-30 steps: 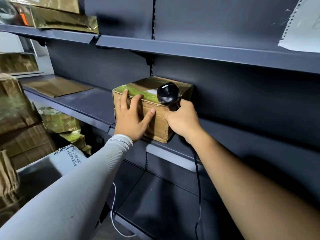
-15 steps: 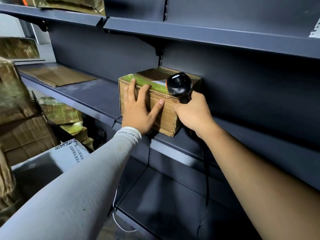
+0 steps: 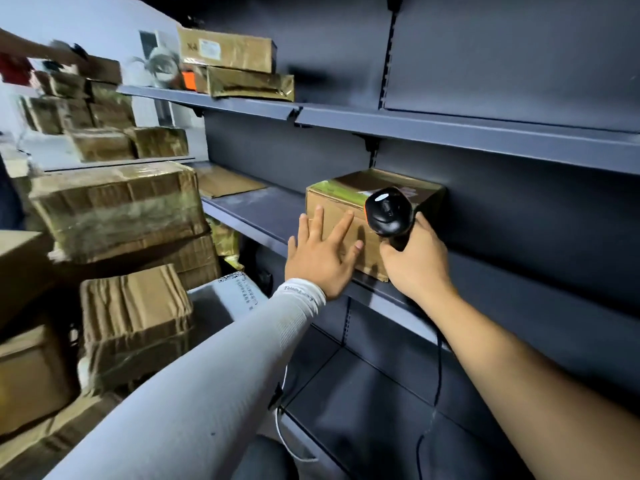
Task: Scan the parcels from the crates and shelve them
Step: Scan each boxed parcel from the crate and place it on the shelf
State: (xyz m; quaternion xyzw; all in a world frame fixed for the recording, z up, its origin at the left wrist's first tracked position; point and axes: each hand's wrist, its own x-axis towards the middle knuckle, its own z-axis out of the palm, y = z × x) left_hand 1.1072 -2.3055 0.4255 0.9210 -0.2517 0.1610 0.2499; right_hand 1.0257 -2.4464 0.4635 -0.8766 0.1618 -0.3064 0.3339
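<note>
Fingers of the left hand [image 3: 320, 259] lie straight and spread, flat against the front face of the brown taped cardboard parcel [image 3: 346, 223]; the right hand [image 3: 414, 261], just beside them, is clenched round the black corded handheld scanner [image 3: 389, 211]. Head view: parcel sits on the dark grey metal shelf [image 3: 256, 211], beyond the fingertips, back near the rear panel. Shelving step looks finished; next probably means withdrawing both hands toward the stacked brown cartons [image 3: 117, 206] left of the fingers for another parcel.

parcel [image 3: 349, 216] on middle shelf [image 3: 263, 209], against back panel, left hand [image 3: 318, 258] before it, scanner [image 3: 388, 212] at its right
</note>
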